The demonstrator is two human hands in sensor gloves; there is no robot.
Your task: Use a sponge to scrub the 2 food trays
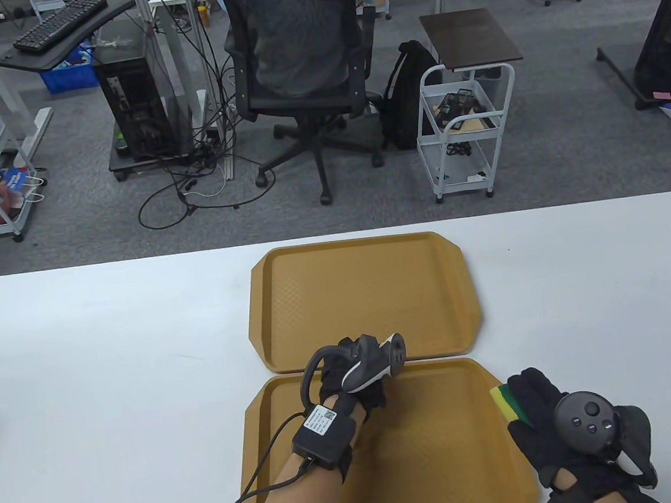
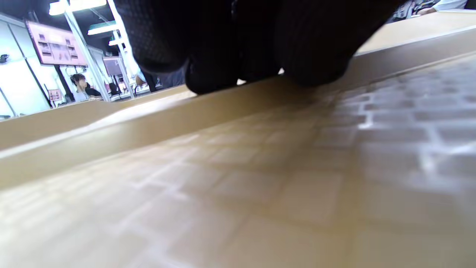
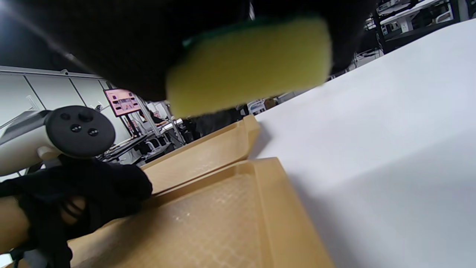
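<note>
On the table (image 1: 112,347), two trays are lying edge to edge, far tray (image 1: 364,296) at 12 o'clock of near tray (image 1: 441,462). The left hand (image 1: 355,381) is resting on the near tray's far edge, its grip unclear. At 3 o'clock, the right hand (image 1: 560,425) is gripping the sponge (image 1: 510,404).

In the left wrist view, fingertips (image 2: 308,56) are pressing the tray floor.

In the right wrist view, the sponge (image 3: 249,63) is hanging over the tray's right rim.
</note>
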